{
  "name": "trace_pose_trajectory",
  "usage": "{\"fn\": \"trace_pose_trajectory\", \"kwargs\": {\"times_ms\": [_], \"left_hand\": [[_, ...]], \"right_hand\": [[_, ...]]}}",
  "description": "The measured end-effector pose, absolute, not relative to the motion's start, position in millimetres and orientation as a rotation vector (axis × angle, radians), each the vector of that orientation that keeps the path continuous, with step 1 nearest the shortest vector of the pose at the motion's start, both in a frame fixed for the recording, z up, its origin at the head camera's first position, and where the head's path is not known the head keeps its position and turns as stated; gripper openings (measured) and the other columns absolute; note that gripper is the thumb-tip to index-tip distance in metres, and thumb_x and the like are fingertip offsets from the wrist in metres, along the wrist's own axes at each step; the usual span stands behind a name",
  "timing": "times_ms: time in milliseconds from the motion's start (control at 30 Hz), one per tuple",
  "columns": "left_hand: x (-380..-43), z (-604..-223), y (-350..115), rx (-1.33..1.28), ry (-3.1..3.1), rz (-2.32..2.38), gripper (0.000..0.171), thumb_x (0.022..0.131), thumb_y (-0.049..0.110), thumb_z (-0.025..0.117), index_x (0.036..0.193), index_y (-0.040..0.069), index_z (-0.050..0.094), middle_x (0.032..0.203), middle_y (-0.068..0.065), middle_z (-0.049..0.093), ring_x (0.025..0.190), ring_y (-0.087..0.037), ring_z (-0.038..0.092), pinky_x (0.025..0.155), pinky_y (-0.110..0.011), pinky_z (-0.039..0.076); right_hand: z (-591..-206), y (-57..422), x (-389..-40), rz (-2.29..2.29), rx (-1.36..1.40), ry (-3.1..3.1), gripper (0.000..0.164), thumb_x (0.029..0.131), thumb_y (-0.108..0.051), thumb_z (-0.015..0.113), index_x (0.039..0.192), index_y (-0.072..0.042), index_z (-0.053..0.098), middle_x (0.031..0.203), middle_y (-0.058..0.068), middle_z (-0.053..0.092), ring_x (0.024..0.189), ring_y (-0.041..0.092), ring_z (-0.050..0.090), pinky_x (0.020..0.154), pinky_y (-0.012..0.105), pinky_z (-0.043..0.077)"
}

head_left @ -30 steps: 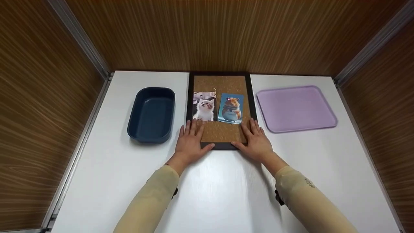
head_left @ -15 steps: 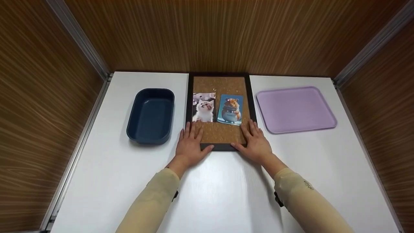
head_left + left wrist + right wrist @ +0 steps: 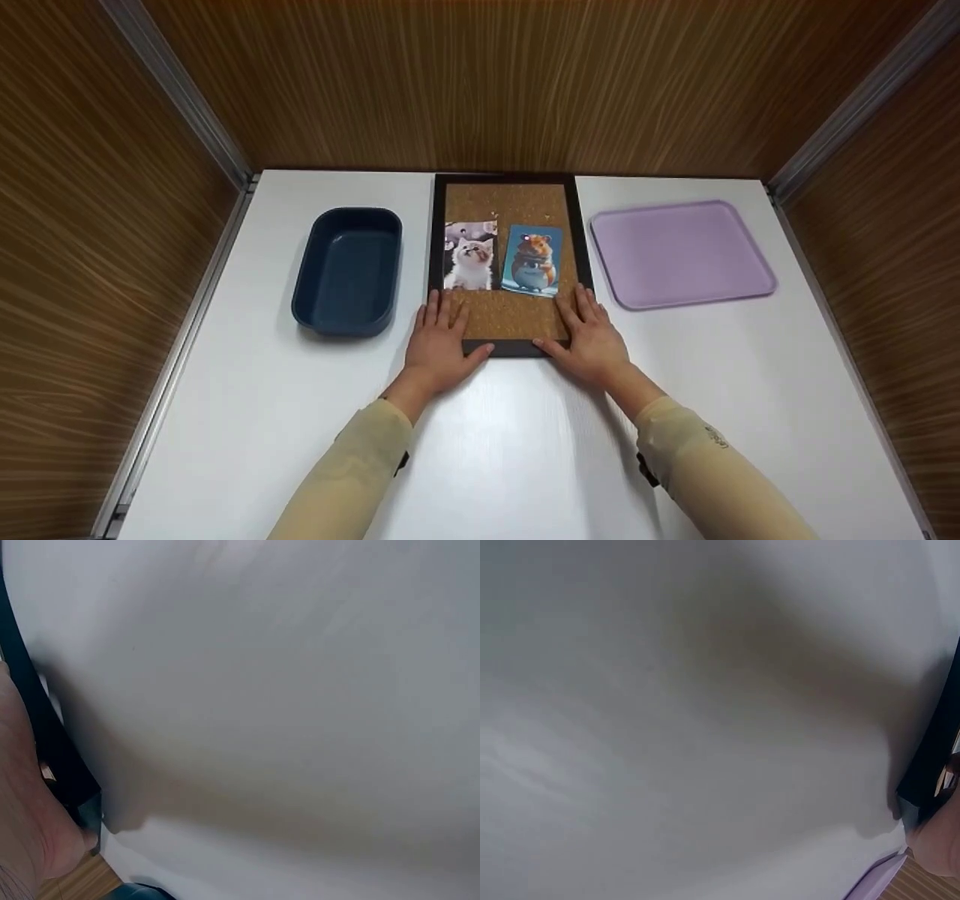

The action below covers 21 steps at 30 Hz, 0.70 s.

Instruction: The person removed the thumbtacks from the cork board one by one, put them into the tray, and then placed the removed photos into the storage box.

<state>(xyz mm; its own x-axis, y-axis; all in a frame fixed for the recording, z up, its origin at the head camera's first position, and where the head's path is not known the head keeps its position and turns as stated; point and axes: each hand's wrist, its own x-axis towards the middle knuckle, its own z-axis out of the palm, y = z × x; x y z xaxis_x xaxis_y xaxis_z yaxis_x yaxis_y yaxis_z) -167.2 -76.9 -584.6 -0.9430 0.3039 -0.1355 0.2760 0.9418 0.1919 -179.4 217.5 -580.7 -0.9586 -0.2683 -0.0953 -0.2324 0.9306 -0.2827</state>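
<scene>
A black-framed cork board (image 3: 517, 319) lies flat on the white table. Pinned or laid on it are two picture cards: a white kitten card (image 3: 471, 255) at left and a blue hamster card (image 3: 532, 260) at right. My left hand (image 3: 439, 341) rests on the board's near left corner, fingers straight and spread, thumb along the front frame. Mirroring it, my right hand (image 3: 594, 339) lies over the near right corner with straight fingers. In the left wrist view the hand (image 3: 34, 802) touches the dark frame (image 3: 52, 742); the right wrist view catches the hand (image 3: 939, 840) at the frame too.
Left of the board stands a dark blue rectangular basin (image 3: 349, 271). To its right lies a flat lilac tray (image 3: 684, 255). Wood-grained panels (image 3: 495, 82) wall the table (image 3: 495, 450) at the back and both sides.
The board has slid slightly toward me, with both hands and both cards moving along. A slight camera shift shows too. The basin and tray stay in place.
</scene>
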Motion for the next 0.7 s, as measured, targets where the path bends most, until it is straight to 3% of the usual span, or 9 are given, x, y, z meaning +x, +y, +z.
{"fn": "trace_pose_trajectory", "kwargs": {"times_ms": [700], "left_hand": [[-157,-590,-76,0.445,2.942,0.269,0.097,0.101,0.079,0.035,0.170,0.011,0.026,0.176,-0.022,0.008,0.162,-0.043,-0.003,0.130,-0.057,0.007]], "right_hand": [[-584,219,-169,-0.412,-0.376,2.965,0.101,0.095,-0.076,0.056,0.168,-0.011,0.031,0.175,0.025,0.010,0.162,0.042,0.010,0.128,0.057,0.019]]}}
